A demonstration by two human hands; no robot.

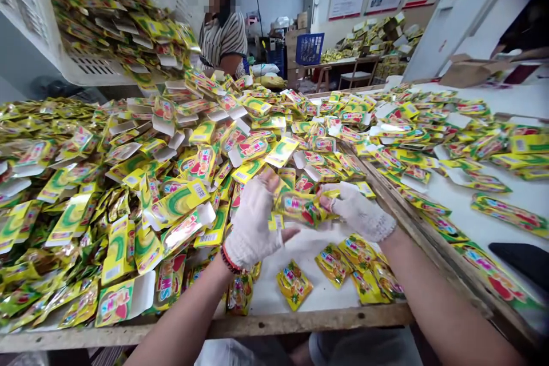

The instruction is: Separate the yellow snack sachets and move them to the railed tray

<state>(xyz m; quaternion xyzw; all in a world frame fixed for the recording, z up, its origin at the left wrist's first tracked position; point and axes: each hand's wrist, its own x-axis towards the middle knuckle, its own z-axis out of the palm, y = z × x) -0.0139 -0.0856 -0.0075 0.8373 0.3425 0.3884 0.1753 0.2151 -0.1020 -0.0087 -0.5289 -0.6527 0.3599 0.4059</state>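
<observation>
Both my hands wear white fingerless knit gloves. My left hand [254, 223] and my right hand [359, 211] are closed on the two ends of a small stack of yellow candy sachets [300, 206], held just above the white table [309, 291]. Loose sachets [294, 283] lie on the table below my hands. A large heap of yellow, green and red flat cartons [180, 200] and foil sachets covers the table to my left and ahead.
A white plastic crate [86, 63] tilts over the heap at upper left, spilling cartons. A person in a striped shirt [223, 40] stands behind the heap. A second table [484, 223] with more packets lies to the right, past a wooden rail [412, 217].
</observation>
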